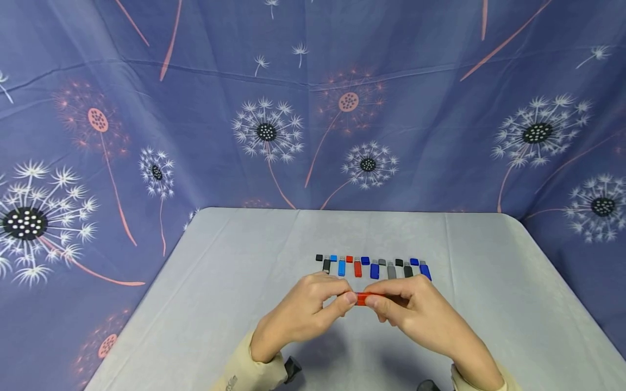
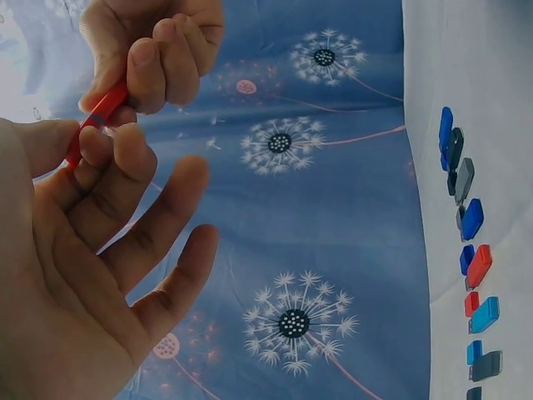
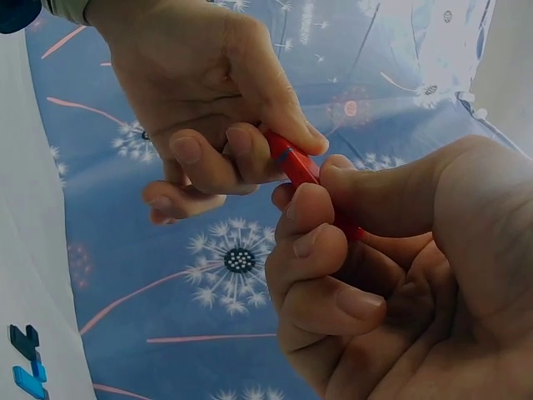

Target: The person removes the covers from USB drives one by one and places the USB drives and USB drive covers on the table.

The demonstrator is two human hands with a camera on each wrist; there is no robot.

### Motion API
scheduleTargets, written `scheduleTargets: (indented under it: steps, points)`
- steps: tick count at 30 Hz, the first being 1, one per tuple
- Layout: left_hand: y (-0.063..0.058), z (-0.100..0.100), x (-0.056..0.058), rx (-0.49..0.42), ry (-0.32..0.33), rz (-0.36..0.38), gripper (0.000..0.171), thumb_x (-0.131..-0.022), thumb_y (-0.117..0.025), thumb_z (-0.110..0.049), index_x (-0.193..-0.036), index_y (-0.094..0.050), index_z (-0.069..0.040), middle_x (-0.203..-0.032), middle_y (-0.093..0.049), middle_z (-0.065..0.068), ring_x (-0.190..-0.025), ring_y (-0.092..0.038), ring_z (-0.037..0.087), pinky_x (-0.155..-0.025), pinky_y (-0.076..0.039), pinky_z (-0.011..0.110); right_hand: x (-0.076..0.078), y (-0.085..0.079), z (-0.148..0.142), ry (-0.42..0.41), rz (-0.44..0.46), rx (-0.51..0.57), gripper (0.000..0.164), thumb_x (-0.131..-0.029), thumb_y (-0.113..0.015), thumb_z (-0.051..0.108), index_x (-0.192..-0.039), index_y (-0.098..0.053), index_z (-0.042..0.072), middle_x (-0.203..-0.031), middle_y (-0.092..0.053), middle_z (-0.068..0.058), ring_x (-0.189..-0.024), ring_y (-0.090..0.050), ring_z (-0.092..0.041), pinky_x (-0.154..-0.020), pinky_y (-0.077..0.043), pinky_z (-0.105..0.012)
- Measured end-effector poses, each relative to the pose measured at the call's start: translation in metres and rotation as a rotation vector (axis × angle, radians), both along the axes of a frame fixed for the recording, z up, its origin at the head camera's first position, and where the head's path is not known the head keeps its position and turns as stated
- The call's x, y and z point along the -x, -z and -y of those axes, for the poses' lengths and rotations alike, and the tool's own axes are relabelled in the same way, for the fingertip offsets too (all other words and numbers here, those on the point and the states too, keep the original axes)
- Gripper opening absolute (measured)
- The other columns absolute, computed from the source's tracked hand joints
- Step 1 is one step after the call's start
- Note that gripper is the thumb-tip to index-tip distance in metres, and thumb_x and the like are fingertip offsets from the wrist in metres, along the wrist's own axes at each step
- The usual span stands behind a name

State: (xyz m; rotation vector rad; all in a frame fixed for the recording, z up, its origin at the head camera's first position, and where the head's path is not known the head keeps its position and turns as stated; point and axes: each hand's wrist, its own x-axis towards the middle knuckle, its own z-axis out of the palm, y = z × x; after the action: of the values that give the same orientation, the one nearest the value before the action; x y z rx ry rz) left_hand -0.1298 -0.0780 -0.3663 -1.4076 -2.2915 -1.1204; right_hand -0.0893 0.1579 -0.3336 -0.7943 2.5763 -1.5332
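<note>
Above the near middle of the table, both hands hold a red USB flash drive point(image 1: 362, 298) level between them. The left hand point(image 1: 310, 304) pinches one end with thumb and index finger; its other fingers spread loosely in the left wrist view. The right hand point(image 1: 423, 315) pinches the opposite end, its remaining fingers curled. In the right wrist view a thin bluish line crosses the red drive point(image 3: 301, 169) near the left fingertips. Both ends are hidden by fingers, and I cannot tell whether a cap sits fully on it.
Beyond the hands, a row of uncapped flash drives lies on the white-covered table point(image 1: 220, 260), among them a light blue drive point(image 1: 342, 267), a red drive point(image 1: 358, 268) and a grey drive point(image 1: 392, 270). Small caps, like the black cap point(image 1: 319, 257), lie beside them. A dandelion-print cloth point(image 1: 313, 152) hangs behind.
</note>
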Motion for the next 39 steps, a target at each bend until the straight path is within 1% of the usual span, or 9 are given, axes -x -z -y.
scheduleTargets:
  steps: [5, 8, 15, 19, 22, 27, 31, 39]
  points:
    - [-0.0007, 0.0008, -0.0005, -0.001, -0.001, -0.012, 0.032, -0.110, -0.050, -0.022, -0.082, -0.064, -0.021, -0.066, -0.051, -0.013, -0.065, -0.044, -0.004, -0.072, -0.039, 0.010, 0.0003, 0.0002, -0.0002, -0.013, -0.014, 0.012, 0.013, -0.102, -0.067, 0.019, -0.101, -0.079, 0.023, -0.070, -0.062, 0.010, -0.056, -0.054, -0.006, -0.046, -0.043, -0.024]
    - [-0.0009, 0.0008, -0.0007, -0.004, 0.002, -0.020, 0.032, -0.110, -0.050, -0.022, -0.081, -0.064, -0.021, -0.066, -0.050, -0.012, -0.065, -0.043, -0.005, -0.072, -0.039, 0.010, 0.0003, 0.0006, -0.0005, -0.020, -0.028, 0.016, 0.012, -0.101, -0.067, 0.018, -0.101, -0.079, 0.022, -0.069, -0.061, 0.010, -0.055, -0.053, -0.005, -0.044, -0.041, -0.023]
    - [-0.0014, -0.0002, 0.0002, -0.009, 0.011, -0.054, 0.031, -0.109, -0.051, -0.020, -0.082, -0.066, -0.021, -0.069, -0.053, -0.012, -0.067, -0.045, -0.005, -0.076, -0.041, 0.011, -0.0005, 0.0003, -0.0017, -0.017, -0.063, 0.019, 0.014, -0.100, -0.068, 0.016, -0.097, -0.078, 0.026, -0.068, -0.060, 0.012, -0.053, -0.051, -0.003, -0.043, -0.039, -0.022]
    - [-0.0016, -0.0006, 0.0005, -0.009, 0.014, -0.067, 0.030, -0.108, -0.051, -0.019, -0.083, -0.066, -0.020, -0.069, -0.054, -0.012, -0.068, -0.046, -0.005, -0.078, -0.043, 0.011, -0.0005, -0.0006, -0.0023, -0.021, -0.059, 0.013, 0.014, -0.101, -0.068, 0.016, -0.096, -0.077, 0.025, -0.068, -0.060, 0.010, -0.053, -0.050, -0.003, -0.044, -0.039, -0.022]
    - [-0.0019, -0.0009, 0.0007, -0.010, 0.016, -0.062, 0.031, -0.109, -0.051, -0.019, -0.081, -0.065, -0.021, -0.068, -0.053, -0.012, -0.067, -0.045, -0.005, -0.078, -0.042, 0.011, -0.0004, -0.0008, -0.0027, -0.024, -0.052, 0.014, 0.013, -0.101, -0.068, 0.017, -0.098, -0.078, 0.024, -0.069, -0.061, 0.010, -0.054, -0.052, -0.004, -0.045, -0.041, -0.022]
    - [-0.0028, -0.0020, 0.0012, -0.012, 0.021, -0.056, 0.031, -0.109, -0.051, -0.020, -0.080, -0.063, -0.021, -0.066, -0.051, -0.012, -0.067, -0.045, -0.004, -0.079, -0.043, 0.012, -0.0007, -0.0011, -0.0040, -0.022, -0.066, 0.010, 0.013, -0.101, -0.067, 0.016, -0.098, -0.078, 0.023, -0.070, -0.061, 0.012, -0.055, -0.053, -0.004, -0.046, -0.043, -0.023]
    - [-0.0033, -0.0028, 0.0019, -0.013, 0.020, -0.067, 0.031, -0.109, -0.052, -0.020, -0.080, -0.064, -0.021, -0.065, -0.051, -0.012, -0.066, -0.045, -0.004, -0.079, -0.043, 0.012, -0.0006, -0.0015, -0.0048, -0.021, -0.075, 0.009, 0.013, -0.101, -0.067, 0.015, -0.098, -0.078, 0.023, -0.070, -0.061, 0.012, -0.055, -0.054, -0.004, -0.046, -0.044, -0.023]
    - [-0.0027, -0.0040, 0.0031, -0.017, 0.021, -0.073, 0.034, -0.109, -0.052, -0.020, -0.076, -0.061, -0.022, -0.065, -0.052, -0.014, -0.066, -0.046, -0.005, -0.078, -0.042, 0.012, -0.0004, -0.0021, -0.0052, -0.011, -0.037, 0.021, 0.013, -0.101, -0.067, 0.016, -0.097, -0.078, 0.022, -0.069, -0.060, 0.010, -0.054, -0.052, -0.004, -0.045, -0.042, -0.023]
